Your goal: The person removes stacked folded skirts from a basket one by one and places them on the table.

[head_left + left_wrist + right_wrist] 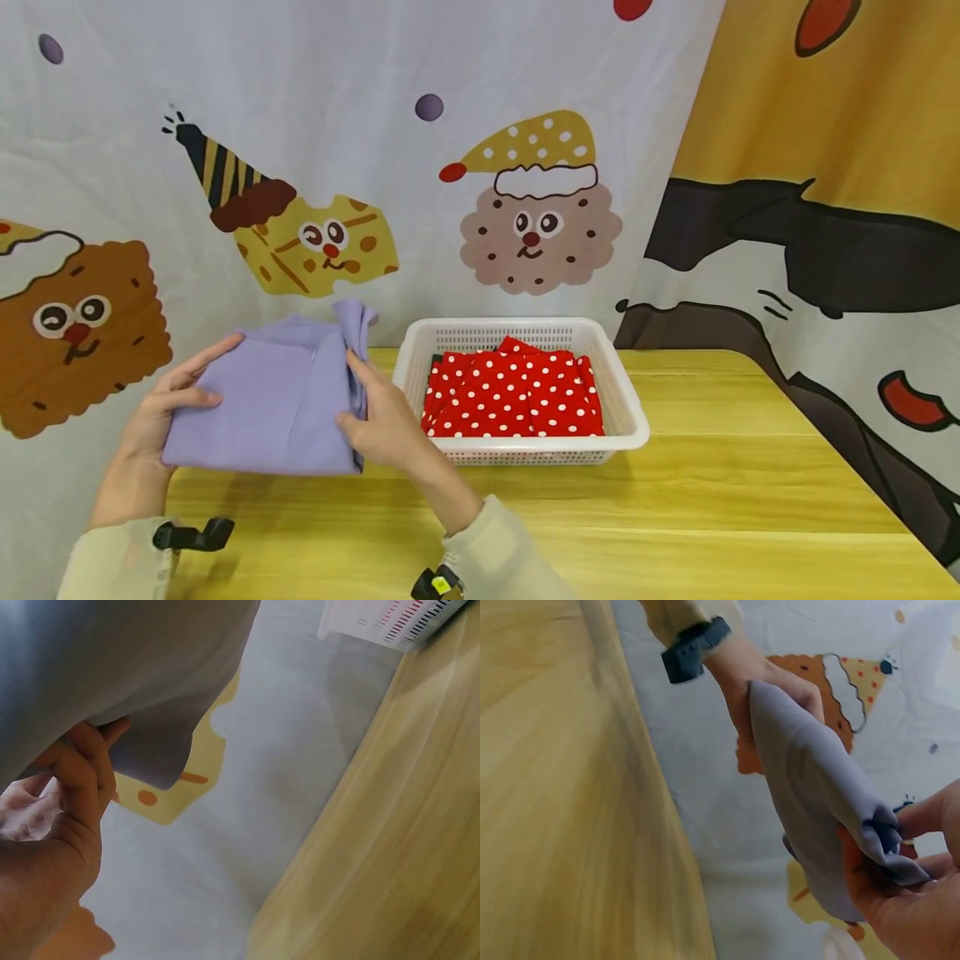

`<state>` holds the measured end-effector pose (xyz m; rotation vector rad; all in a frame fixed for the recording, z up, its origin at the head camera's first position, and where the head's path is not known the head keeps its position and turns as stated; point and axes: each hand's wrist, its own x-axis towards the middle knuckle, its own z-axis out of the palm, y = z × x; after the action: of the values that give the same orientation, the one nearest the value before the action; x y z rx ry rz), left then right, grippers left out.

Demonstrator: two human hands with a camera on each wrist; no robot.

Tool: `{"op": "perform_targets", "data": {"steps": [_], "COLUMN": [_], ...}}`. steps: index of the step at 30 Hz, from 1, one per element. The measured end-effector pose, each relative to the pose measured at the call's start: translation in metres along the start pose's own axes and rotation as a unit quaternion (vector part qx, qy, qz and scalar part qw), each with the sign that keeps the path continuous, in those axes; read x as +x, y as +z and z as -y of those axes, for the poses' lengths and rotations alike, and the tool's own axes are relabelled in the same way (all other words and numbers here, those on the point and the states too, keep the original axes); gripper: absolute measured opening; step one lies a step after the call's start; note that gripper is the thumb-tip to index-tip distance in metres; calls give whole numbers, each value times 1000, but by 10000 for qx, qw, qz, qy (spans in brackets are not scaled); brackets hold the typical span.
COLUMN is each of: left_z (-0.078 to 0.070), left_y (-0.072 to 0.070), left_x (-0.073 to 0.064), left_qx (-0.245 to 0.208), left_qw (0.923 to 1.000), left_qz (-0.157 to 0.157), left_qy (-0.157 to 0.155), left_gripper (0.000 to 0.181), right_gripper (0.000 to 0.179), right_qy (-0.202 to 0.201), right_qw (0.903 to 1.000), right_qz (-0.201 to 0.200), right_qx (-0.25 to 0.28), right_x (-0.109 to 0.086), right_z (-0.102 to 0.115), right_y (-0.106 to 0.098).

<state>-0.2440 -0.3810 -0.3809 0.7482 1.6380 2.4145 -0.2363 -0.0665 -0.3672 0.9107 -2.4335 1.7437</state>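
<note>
Both hands hold up a folded lavender cloth garment (262, 400) over the left part of the table. My left hand (168, 408) grips its left edge, thumb on the near face and fingers behind. At the opposite edge my right hand (386, 412) pinches the folded layers between thumb and fingers. A loose flap sticks up at the garment's top right corner. In the right wrist view the garment (810, 780) shows edge-on, with the right hand (915, 892) around its rolled end. From below, the left wrist view shows the left hand's fingers (82, 769) curled under the cloth.
A white plastic basket (633, 408) stands to the right of the hands, against the curtain. Inside lies folded red cloth with white dots (517, 392). The wooden table (712, 500) ends at a printed curtain (337, 100) behind and along its sides.
</note>
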Motion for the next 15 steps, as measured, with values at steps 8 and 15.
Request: {"op": "perform_targets", "data": {"steps": [8, 15], "left_z": [11, 16], "left_y": [-20, -32], "left_x": [-4, -13], "left_qx": [-920, -951], "left_qw": [9916, 9907], "left_qz": [872, 973], "left_qy": [266, 83], "left_gripper": [75, 76], "right_gripper": [80, 91], "right_qy": [130, -60], "right_qw": [9995, 9980], "right_qz": [55, 553], "right_qx": [268, 296], "right_x": [-3, -5], "right_z": [-3, -7], "right_y": [19, 29]}}
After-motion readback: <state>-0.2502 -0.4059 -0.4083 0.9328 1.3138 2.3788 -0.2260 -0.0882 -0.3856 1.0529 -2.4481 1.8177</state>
